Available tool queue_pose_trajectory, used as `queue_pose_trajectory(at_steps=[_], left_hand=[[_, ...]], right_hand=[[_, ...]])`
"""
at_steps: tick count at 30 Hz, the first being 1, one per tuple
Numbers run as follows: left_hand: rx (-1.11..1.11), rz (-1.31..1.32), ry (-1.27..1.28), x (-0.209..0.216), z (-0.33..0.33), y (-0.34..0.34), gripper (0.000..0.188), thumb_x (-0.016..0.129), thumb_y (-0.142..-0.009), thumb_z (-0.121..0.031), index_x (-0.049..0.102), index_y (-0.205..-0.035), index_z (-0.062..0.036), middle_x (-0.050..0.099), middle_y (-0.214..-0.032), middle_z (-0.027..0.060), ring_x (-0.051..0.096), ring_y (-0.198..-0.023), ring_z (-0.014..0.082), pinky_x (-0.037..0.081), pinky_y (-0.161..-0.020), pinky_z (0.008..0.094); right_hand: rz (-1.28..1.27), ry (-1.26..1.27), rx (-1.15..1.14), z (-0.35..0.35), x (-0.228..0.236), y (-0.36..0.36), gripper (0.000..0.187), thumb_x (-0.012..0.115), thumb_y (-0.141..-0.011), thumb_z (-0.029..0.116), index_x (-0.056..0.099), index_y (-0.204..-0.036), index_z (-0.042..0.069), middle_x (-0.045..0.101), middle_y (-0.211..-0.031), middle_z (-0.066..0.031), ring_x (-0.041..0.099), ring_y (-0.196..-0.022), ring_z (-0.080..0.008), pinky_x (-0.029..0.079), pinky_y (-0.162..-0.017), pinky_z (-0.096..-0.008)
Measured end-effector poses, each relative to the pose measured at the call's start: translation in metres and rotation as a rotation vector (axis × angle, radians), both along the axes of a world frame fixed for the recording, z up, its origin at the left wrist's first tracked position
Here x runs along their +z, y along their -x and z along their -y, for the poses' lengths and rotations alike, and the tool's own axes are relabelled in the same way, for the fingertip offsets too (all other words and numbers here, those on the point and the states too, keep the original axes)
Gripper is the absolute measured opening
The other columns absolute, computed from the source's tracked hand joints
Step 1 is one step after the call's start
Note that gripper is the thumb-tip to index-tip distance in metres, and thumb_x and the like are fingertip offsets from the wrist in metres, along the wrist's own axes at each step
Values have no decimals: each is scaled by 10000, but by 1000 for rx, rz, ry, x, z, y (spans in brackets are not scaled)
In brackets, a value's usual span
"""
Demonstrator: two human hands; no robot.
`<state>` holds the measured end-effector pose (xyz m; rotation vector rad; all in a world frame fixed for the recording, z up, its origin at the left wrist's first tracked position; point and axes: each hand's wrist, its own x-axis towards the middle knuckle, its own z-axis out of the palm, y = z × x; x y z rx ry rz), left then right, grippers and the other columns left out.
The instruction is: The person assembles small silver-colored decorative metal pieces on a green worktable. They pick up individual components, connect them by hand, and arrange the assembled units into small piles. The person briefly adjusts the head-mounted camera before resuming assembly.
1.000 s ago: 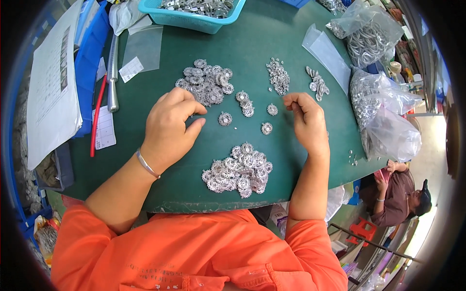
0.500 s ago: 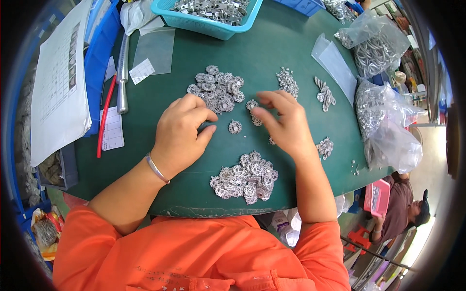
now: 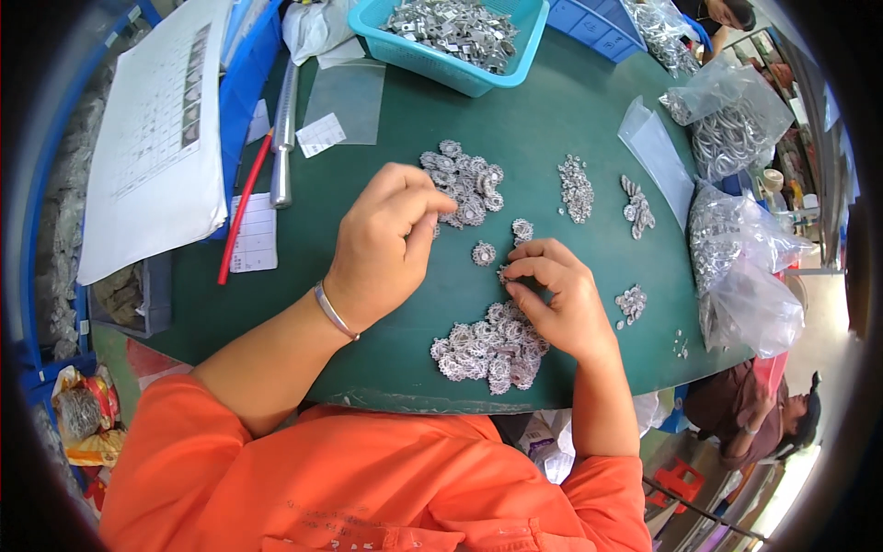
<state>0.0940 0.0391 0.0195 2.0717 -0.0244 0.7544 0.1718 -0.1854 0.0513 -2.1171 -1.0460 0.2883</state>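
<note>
left hand (image 3: 382,244) fingers on upper washer pile (image 3: 464,179) | right hand (image 3: 556,299) pinching washer, near pile (image 3: 487,345)

Clear plastic bags of metal parts (image 3: 736,124) at 2 o'clock, more bags (image 3: 745,276) at 3. Flat empty clear bag (image 3: 655,156) beside them. White printed sheet (image 3: 161,138) at 10. Small white labels (image 3: 320,135) at 11, (image 3: 253,235) at 9.

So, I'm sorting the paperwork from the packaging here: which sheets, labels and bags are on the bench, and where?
Printed sheet: far left, large, white, with a grid.
Paper slip: beside a red rod, small, white.
Small label: on a flat clear bag, white.
Empty clear bag: right of centre, flat.
Filled bags: right edge, clear, bulging with silvery parts.
</note>
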Motion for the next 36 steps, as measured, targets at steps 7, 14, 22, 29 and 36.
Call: queue_pose_trajectory(at_steps=[7, 14, 22, 29, 36], left_hand=[[96, -583, -382, 29, -31, 22, 595, 856, -674, -199, 576, -1174, -42, 552, -1090, 153, 615, -923, 371, 508, -791, 428], [-49, -452, -146, 12, -19, 16, 349, 793, -749, -33, 620, -1050, -6, 582, -973, 112, 659, -765, 230, 539, -707, 335], [-185, -230, -190, 16, 15, 5, 350, 798, -760, -91, 644, -1071, -45, 585, -1073, 88, 657, -857, 224, 548, -740, 320], [-371, -135, -444, -9, 47, -30, 161, 717, -780, -61, 624, -910, -49, 567, -953, 84, 600, -941, 300, 510, -779, 397], [-86, -138, -340, 13, 14, -26, 559, 854, -683, -214, 605, -1156, -53, 536, -1184, 139, 583, -1060, 358, 500, -888, 415]], right_hand=[[156, 70, -16, -26, -6, -4, 261, 718, -790, 29, 656, -1043, 27, 613, -935, -138, 600, -949, -346, 494, -844, -413], [108, -76, -222, -9, 1, -20, 152, 645, -851, -31, 670, -998, -5, 646, -926, -148, 649, -783, -288, 513, -697, -375], [38, 69, -435, 44, -5, 3, 251, 733, -807, 66, 669, -1036, -14, 629, -977, -167, 639, -876, -332, 515, -781, -389], [-74, 9, -520, 28, -23, 5, 241, 738, -794, 73, 654, -1006, -4, 644, -870, -153, 657, -812, -305, 520, -739, -391], [-203, 3, -461, -4, -6, -13, 241, 745, -812, 100, 660, -1000, -24, 650, -939, -174, 678, -817, -274, 536, -743, -373]])
